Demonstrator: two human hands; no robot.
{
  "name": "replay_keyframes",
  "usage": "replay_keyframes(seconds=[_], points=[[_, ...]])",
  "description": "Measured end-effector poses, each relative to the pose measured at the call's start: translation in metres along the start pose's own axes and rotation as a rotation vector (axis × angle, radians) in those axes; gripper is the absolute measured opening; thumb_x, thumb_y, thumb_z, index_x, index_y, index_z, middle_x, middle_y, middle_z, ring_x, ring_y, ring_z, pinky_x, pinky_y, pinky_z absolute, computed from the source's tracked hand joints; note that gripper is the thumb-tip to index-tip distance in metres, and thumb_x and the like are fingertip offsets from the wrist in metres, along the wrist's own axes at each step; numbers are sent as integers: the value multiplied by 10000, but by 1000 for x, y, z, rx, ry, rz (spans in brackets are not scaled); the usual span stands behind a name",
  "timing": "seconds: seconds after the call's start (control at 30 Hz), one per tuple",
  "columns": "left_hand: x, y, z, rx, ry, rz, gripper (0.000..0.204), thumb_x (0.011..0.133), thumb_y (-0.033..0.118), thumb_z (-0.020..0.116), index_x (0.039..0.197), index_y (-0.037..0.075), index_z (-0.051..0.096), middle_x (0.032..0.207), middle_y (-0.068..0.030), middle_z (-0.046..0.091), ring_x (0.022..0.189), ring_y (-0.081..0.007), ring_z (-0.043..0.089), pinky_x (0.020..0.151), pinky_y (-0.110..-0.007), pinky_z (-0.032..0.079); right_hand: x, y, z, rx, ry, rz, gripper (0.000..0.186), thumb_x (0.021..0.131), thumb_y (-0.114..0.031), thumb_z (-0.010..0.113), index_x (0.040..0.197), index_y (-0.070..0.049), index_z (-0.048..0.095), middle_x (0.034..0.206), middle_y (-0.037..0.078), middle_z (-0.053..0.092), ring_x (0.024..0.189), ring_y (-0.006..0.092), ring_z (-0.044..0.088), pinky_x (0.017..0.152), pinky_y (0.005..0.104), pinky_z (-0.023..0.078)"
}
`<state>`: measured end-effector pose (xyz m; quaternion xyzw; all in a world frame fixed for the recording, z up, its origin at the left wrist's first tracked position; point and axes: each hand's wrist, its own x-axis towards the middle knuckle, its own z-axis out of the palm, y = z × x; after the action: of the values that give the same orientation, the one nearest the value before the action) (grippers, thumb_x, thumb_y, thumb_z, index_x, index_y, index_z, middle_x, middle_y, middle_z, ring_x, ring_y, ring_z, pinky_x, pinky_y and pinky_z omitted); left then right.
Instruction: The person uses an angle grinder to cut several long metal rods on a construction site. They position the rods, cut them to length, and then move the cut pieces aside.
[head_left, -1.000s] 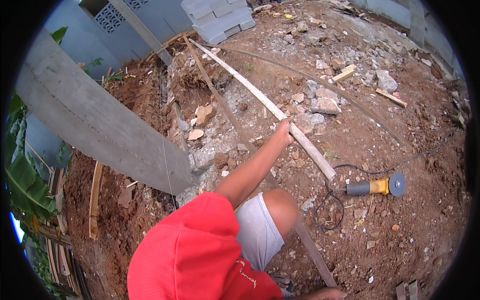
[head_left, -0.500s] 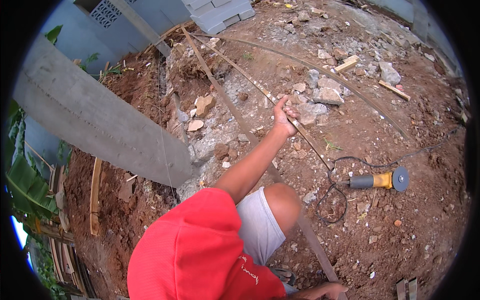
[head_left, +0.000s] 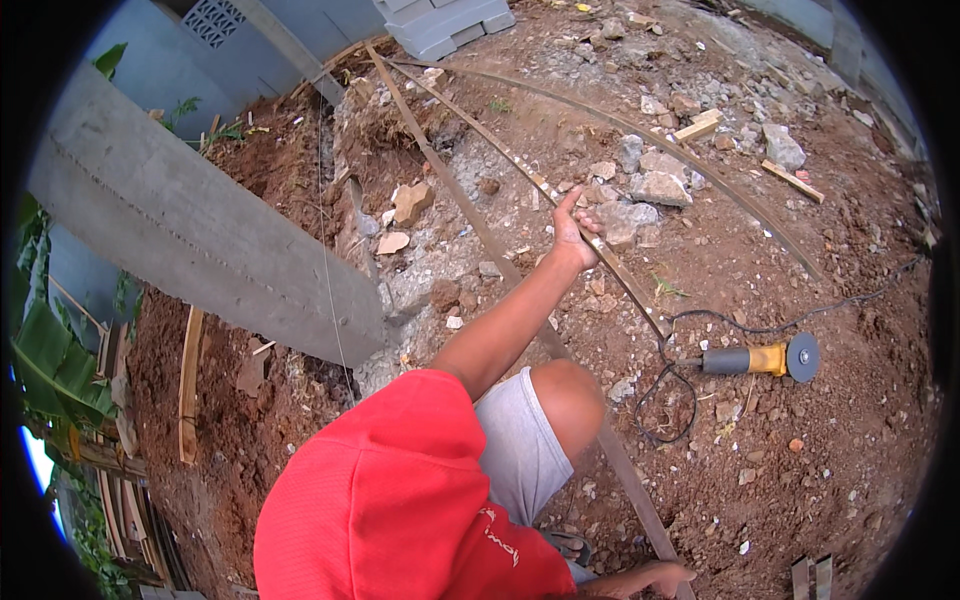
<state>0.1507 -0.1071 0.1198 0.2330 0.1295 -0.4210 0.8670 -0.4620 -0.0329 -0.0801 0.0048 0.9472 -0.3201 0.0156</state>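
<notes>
My left hand (head_left: 575,233) reaches forward with its fingers curled round a long narrow strip (head_left: 627,283) marked with pale spots; whether it is metal or wood I cannot tell. A second, wider brown strip (head_left: 630,475) runs beside my bent knee, from the far end down to the lower edge. My right hand (head_left: 655,578) is closed over that wider strip near its close end, partly cut off by the frame. Right of the spotted strip's near end lies a yellow and grey angle grinder (head_left: 750,360) with a dark disc and black cord.
A curved strip (head_left: 690,165) lies farther right, near stone chunks (head_left: 660,188) and short wood pieces (head_left: 697,130). On the left a concrete column (head_left: 210,220) slants across, a thin string beside it. Grey blocks (head_left: 440,30) are stacked at the back. The soil is uneven and rubble-strewn.
The view has shifted slightly. Both hands keep their places on the strips, with hardly any other movement.
</notes>
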Motion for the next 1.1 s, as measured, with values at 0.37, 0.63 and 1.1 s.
replay_keyframes(seconds=[0.37, 0.63, 1.1], points=[[4, 1, -14, 58, 86, 32, 575, 874, 438, 803, 528, 231, 393, 487, 68, 464, 416, -72, 462, 405, -220, 418, 3, 0, 4, 115, -134, 81, 762, 871, -405, 786, 1167, 267, 581, 1124, 415, 667, 1061, 514, 689, 887, 566, 596], [11, -5, -7, 74, 133, 31, 558, 895, 480, 753, 544, 234, 395, 470, 68, 447, 405, -67, 453, 398, -227, 409, 32, 17, 34, 190, -102, 135, 810, 794, -417, 836, 1188, 221, 530, 1125, 396, 661, 1073, 511, 683, 884, 556, 601], [7, 7, -32, 147, 175, 56, 542, 860, 501, 766, 567, 254, 383, 496, 80, 444, 436, -84, 449, 445, -245, 428, 22, 10, 31, 167, -87, 159, 790, 793, -397, 838, 1203, 208, 538, 1131, 388, 662, 1075, 495, 688, 891, 553, 601]])
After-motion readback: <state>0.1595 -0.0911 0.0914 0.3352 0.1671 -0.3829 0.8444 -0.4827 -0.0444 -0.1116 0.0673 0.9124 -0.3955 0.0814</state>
